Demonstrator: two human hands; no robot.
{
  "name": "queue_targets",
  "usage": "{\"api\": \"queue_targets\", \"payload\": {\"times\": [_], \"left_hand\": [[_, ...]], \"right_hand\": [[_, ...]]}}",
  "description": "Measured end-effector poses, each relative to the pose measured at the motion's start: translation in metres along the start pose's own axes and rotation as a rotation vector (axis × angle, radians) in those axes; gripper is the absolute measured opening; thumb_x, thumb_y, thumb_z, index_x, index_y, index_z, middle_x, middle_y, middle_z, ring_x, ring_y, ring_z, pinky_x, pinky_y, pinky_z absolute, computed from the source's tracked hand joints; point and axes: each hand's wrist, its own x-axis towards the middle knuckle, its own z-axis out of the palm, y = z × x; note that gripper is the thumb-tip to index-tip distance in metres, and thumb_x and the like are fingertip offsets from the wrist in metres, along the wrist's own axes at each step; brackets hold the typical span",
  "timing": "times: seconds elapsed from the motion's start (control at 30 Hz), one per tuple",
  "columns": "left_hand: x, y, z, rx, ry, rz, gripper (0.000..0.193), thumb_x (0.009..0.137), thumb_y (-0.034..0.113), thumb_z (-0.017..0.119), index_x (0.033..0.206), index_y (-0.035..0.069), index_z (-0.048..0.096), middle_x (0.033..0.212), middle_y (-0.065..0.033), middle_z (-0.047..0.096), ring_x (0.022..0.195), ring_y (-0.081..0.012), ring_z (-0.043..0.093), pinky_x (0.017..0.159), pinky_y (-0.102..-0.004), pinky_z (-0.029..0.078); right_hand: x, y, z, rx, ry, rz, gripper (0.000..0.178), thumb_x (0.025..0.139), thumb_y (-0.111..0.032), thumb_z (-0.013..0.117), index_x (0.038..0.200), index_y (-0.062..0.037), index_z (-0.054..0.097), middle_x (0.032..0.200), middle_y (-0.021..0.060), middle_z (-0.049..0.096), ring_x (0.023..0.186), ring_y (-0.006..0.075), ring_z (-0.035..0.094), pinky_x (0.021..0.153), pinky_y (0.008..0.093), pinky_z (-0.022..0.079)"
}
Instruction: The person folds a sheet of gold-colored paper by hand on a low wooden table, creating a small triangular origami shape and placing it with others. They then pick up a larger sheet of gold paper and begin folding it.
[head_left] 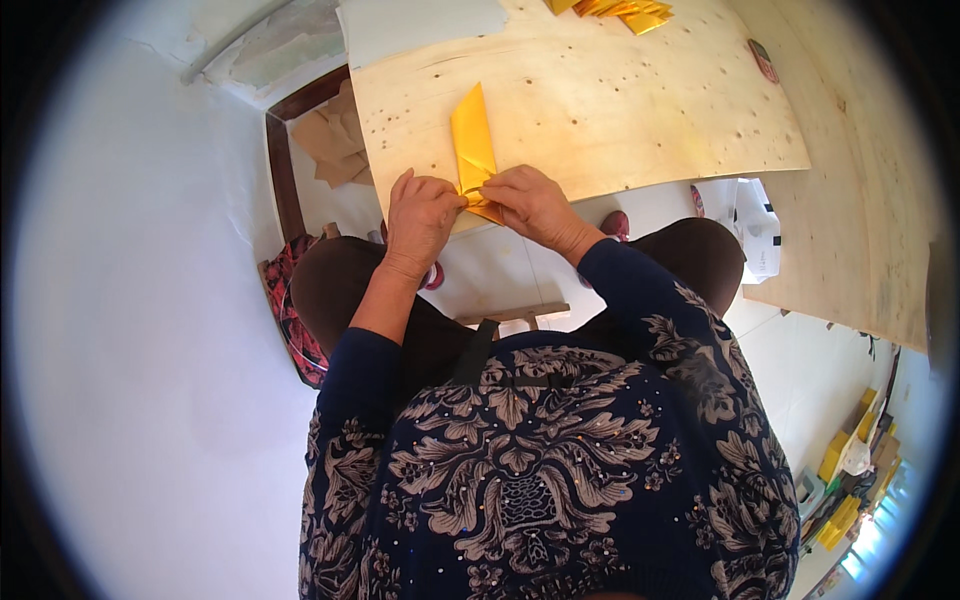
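Near the close edge of the worktop (600, 120), a strip of shiny golden-yellow paper (474, 135) lies with its slanted tip pointing away from the person, its lower end folded into a small, crumpled-looking bend. At that bend 2 bare hands meet. The left hand (422, 205) has its fingers closed in a pinch on the left side of the fold; the right hand (530, 203) pinches the right side, its fingers bent and gripping the same paper. The 2 hands are near each other but apart, with the yellow folds showing between them.

Beyond, at the far side of the worktop, lies a pile of folded golden pieces (625, 10) — partly cut off by the upper edge of the view. A pale grey sheet (415, 25) covers the far left corner, and a small red-and-dark object (764, 60) lies near the right end.

Left of the worktop, brown sheets (330, 140) lie lower down; to the right, below its edge, is a white bag (760, 225) — just beside the person's knee.
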Motion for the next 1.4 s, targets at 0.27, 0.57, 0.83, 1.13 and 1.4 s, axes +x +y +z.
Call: {"api": "queue_targets", "payload": {"times": [0.27, 0.57, 0.83, 1.13, 1.4], "left_hand": [[0.004, 0.007, -0.003, -0.022, 0.015, 0.012, 0.016, 0.073, 0.009, 0.074, 0.088, 0.013, 0.069, 0.092, 0.0007, 0.064, 0.097, -0.0207, 0.059, 0.105, -0.0437, 0.036], [0.008, 0.012, 0.008, 0.051, 0.070, 0.119, 0.017, 0.069, 0.009, 0.074, 0.085, 0.013, 0.069, 0.089, 0.0008, 0.064, 0.093, -0.0198, 0.058, 0.091, -0.0368, 0.041], [0.009, 0.014, 0.006, 0.000, 0.032, -0.024, 0.014, 0.071, 0.011, 0.075, 0.084, 0.015, 0.070, 0.089, 0.0022, 0.064, 0.093, -0.0196, 0.058, 0.089, -0.0354, 0.040], [0.006, 0.013, 0.006, -0.018, 0.049, 0.001, 0.017, 0.071, 0.012, 0.075, 0.087, 0.014, 0.069, 0.089, 0.0012, 0.063, 0.091, -0.0206, 0.057, 0.090, -0.0363, 0.039], [0.010, 0.012, -0.001, 0.006, -0.014, -0.076, 0.022, 0.070, 0.012, 0.075, 0.091, 0.012, 0.067, 0.091, -0.0012, 0.063, 0.093, -0.0239, 0.057, 0.093, -0.0383, 0.039]], "right_hand": [[0.002, 0.009, -0.008, 0.035, -0.091, -0.023, 0.026, 0.074, -0.006, 0.073, 0.100, -0.0081, 0.069, 0.100, 0.0069, 0.065, 0.093, 0.0279, 0.060, 0.082, 0.0360, 0.051], [0.003, -0.002, -0.007, -0.004, -0.049, 0.035, 0.022, 0.074, -0.007, 0.074, 0.095, -0.0084, 0.070, 0.098, 0.0071, 0.065, 0.092, 0.0282, 0.059, 0.081, 0.0380, 0.049], [-0.001, 0.001, -0.003, 0.018, 0.019, 0.094, 0.019, 0.073, -0.008, 0.076, 0.090, -0.0103, 0.070, 0.089, 0.0051, 0.061, 0.087, 0.0267, 0.058, 0.075, 0.0374, 0.048], [-0.001, 0.003, -0.002, 0.018, 0.026, 0.096, 0.017, 0.070, -0.009, 0.076, 0.084, -0.0110, 0.067, 0.085, 0.0042, 0.059, 0.084, 0.0261, 0.058, 0.073, 0.0366, 0.047], [0.007, -0.003, 0.003, 0.043, -0.035, 0.114, 0.018, 0.072, -0.009, 0.076, 0.089, -0.0110, 0.069, 0.085, 0.0049, 0.062, 0.084, 0.0264, 0.060, 0.072, 0.0355, 0.050]]}}
